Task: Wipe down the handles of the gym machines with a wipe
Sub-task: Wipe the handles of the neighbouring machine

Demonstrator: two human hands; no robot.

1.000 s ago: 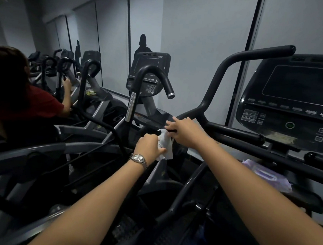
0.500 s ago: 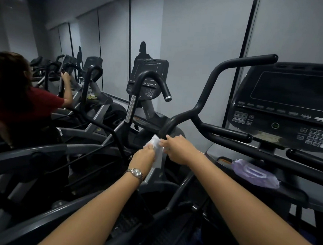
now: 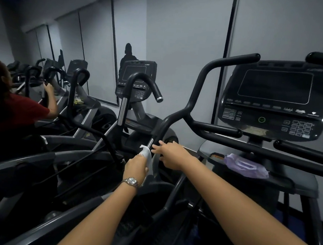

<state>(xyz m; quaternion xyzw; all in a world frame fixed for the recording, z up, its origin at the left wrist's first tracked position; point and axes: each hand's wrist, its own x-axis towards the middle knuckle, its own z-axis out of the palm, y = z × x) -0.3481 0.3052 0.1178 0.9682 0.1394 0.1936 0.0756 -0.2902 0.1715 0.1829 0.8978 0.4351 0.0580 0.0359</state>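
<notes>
Wipe [image 3: 147, 156]: white and crumpled, held in the left hand [image 3: 135, 168], whose fingers are curled around its lower part. The upper part of the wipe sticks up past the left knuckles, just beside the silver section [image 3: 150, 142] at the bottom of the handle [image 3: 196, 90]. It cannot be told whether the wipe touches the metal.

Handle: a long black bar. It rises from just ahead of both hands, bends, and runs up and away to the right of the right hand [image 3: 171, 154].

Right hand: fingers straight and slightly spread, pointing left toward the wipe. The fingertips [image 3: 154, 150] are just beside the top of the wipe; contact cannot be confirmed. This hand holds nothing.

Left wrist: carries a metal watch [image 3: 131, 181].

Right of the right hand: a purple packet [image 3: 246, 165] lies on the machine's tray [image 3: 296, 183]. Above the packet, a dark console [image 3: 277, 99] with a keypad faces the person.

Above the left hand: the hooked handle [image 3: 155, 89] of a second machine, with a smaller console [image 3: 136, 76] behind it.

Far left of the left hand: a person in a red shirt [image 3: 18, 112] stands at another machine, one hand raised to its bars.
</notes>
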